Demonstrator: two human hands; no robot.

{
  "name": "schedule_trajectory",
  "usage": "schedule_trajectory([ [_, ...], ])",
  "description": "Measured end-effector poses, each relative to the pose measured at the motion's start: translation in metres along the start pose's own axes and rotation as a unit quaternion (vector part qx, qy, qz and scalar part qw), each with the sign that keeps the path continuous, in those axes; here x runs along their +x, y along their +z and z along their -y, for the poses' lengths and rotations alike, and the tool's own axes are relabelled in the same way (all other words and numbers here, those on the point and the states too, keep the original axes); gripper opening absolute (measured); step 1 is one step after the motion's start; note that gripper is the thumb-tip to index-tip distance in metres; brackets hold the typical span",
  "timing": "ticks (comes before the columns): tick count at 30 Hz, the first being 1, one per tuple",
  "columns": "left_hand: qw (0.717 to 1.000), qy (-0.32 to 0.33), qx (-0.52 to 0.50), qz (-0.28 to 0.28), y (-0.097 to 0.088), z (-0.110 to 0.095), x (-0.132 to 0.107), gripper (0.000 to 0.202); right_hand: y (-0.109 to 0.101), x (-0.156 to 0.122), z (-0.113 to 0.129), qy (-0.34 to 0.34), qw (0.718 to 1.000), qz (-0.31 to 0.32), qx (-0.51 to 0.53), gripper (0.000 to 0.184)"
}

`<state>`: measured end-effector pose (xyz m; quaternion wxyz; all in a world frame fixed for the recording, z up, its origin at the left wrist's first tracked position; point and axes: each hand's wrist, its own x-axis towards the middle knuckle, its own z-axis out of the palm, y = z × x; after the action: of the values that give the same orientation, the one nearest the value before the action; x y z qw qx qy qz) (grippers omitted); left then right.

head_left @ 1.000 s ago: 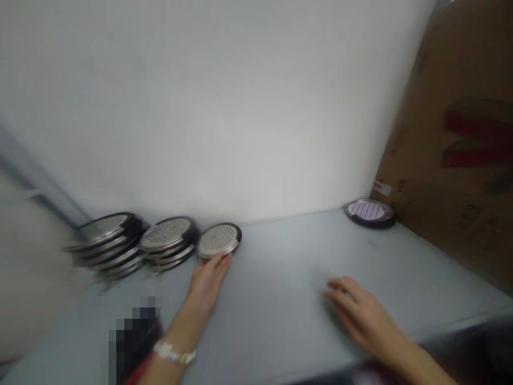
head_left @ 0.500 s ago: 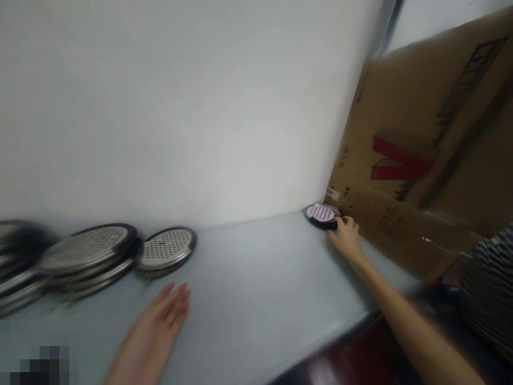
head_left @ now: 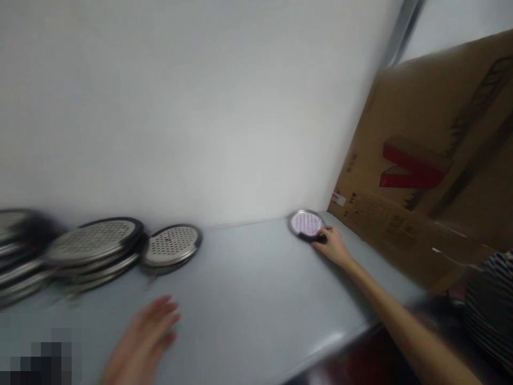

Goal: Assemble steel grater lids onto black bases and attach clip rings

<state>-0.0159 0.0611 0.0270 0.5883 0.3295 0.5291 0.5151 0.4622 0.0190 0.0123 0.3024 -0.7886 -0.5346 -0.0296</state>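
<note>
With the thumb and fingers of my right hand [head_left: 331,245] I pinch the dark near edge of a round perforated disc [head_left: 305,223]. It has a shiny metal rim and a pale lilac centre, and lies or is held low over the grey table near the wall. My left hand [head_left: 150,331], slightly blurred, is over the table at the lower left with fingers stretched out and nothing in them. Beyond it sit similar discs with grey perforated faces: a small low pile [head_left: 172,246] and a taller stack [head_left: 98,243].
Another stack [head_left: 18,256] stands at the far left, partly blurred. A white wall [head_left: 240,107] rises behind the grey table [head_left: 240,294]. To the right leans a large cardboard box [head_left: 401,214] with red print. A person's striped sleeve or clothing [head_left: 489,305] shows at the right edge.
My right hand has moved the lilac disc leftward along the wall, away from the cardboard box. My left hand has drawn back a little toward me, while the view has shifted slightly.
</note>
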Motion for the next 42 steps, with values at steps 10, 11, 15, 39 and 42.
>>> schedule_trajectory([
  [10, 0.879, 0.266, 0.353, 0.181, 0.011, 0.043, -0.032, 0.048, -0.009, -0.101, 0.109, -0.183, 0.942, 0.183, 0.213, 0.032],
  [11, 0.86, 0.295, 0.378, 0.175, 0.01, 0.046, -0.033, 0.048, -0.009, -0.107, 0.114, -0.182, 0.941, 0.188, 0.217, 0.034],
  [15, 0.809, 0.355, 0.449, 0.131, 0.005, 0.05, -0.033, 0.036, -0.005, -0.121, 0.13, -0.204, 0.933, 0.219, 0.2, 0.038],
  [39, 0.691, 0.331, 0.628, 0.137, -0.007, 0.021, -0.022, 0.091, 0.028, -0.123, 0.105, -0.148, 0.987, -0.018, -0.058, 0.041],
  [42, 0.696, 0.286, 0.638, 0.164, 0.007, 0.006, -0.025, 0.089, 0.031, -0.125, 0.111, -0.141, 0.988, -0.008, -0.055, 0.038],
])
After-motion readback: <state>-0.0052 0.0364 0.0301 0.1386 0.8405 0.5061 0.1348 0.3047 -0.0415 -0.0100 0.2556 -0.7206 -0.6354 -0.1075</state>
